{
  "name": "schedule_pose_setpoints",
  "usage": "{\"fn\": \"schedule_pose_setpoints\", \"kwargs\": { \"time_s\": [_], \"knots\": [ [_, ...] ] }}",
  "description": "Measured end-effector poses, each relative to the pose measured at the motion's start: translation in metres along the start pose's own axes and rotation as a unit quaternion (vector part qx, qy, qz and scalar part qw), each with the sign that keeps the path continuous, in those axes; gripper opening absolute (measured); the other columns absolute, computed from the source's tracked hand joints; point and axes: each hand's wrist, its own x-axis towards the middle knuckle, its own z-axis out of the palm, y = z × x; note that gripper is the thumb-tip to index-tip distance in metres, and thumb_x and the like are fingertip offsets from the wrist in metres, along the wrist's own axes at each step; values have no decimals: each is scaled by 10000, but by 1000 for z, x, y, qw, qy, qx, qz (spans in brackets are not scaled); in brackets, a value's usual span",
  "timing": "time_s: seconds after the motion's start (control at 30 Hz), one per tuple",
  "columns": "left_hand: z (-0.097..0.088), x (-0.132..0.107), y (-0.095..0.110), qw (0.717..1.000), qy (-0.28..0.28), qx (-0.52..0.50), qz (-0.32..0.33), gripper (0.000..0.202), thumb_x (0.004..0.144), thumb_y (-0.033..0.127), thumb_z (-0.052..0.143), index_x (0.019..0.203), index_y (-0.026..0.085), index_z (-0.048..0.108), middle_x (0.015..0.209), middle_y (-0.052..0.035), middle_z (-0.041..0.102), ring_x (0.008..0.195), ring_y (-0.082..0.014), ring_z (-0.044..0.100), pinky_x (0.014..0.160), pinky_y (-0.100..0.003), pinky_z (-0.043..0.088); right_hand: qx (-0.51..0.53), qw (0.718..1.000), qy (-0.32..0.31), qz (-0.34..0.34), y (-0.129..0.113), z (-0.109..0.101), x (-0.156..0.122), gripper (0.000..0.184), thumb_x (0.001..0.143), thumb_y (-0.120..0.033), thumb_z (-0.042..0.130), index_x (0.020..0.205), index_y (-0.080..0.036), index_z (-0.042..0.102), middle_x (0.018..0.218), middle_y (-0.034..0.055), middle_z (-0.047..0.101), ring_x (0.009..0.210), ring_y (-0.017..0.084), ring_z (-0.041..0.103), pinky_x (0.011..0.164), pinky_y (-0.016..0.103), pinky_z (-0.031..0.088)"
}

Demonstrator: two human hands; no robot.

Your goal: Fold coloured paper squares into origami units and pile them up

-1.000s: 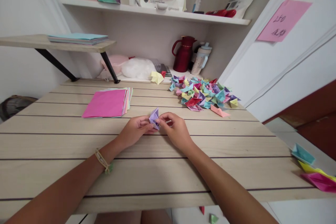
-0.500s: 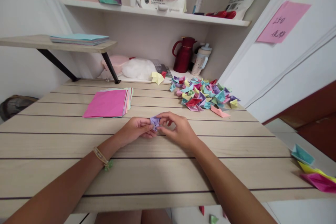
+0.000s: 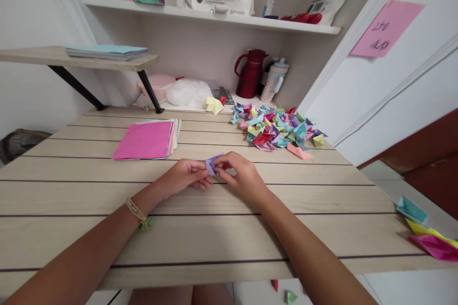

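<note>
A small folded purple paper piece [image 3: 212, 164] sits between both of my hands, just above the wooden table [image 3: 200, 233]. My left hand [image 3: 184, 176] pinches its left side with curled fingers. My right hand [image 3: 240, 175] pinches its right side, thumb and forefinger pressed on the paper. A stack of square coloured sheets with a pink one on top [image 3: 146, 140] lies to the left beyond my hands. A heap of folded paper pieces in several colours [image 3: 277, 128] lies to the far right.
A red jug [image 3: 251, 72] and a pale bottle [image 3: 274, 79] stand at the back by the wall. A side shelf [image 3: 77, 59] juts in at left. More folded pieces lie on the floor at right [image 3: 425, 231]. A pink note [image 3: 386, 27] hangs on the door.
The purple piece stood up as a pointed shape a second ago; it is now pressed lower and flatter between my fingers. Both hands stayed in about the same place.
</note>
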Motion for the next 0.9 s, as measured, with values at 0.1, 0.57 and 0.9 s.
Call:
{"fn": "schedule_pose_setpoints", "kwargs": {
  "time_s": [0.1,0.57,0.9],
  "knots": [
    [0,0,1,1000,-9,10,2,211,741,329,624,818,138,666,743,-75,696,649,-144,658,641,-255,520,-1,1000,-18,-21,3,0,0,275,779,-136,529,1036,-218,578,930,51,576,820,144,570,755,271,489],
    [1,1,1,997,-61,55,-1,229,731,324,631,869,141,643,832,-65,683,743,-157,645,696,-284,501,-114,992,-40,-46,8,-2,-1,145,807,-135,522,861,-204,637,826,39,641,795,154,579,725,258,445],
    [6,2,-5,994,-16,94,44,256,691,282,665,910,153,632,832,-54,680,796,-169,630,761,-310,472,-129,991,-44,4,3,0,-1,132,793,-195,550,859,-220,661,817,28,664,784,160,584,697,255,422]
  ]
}}
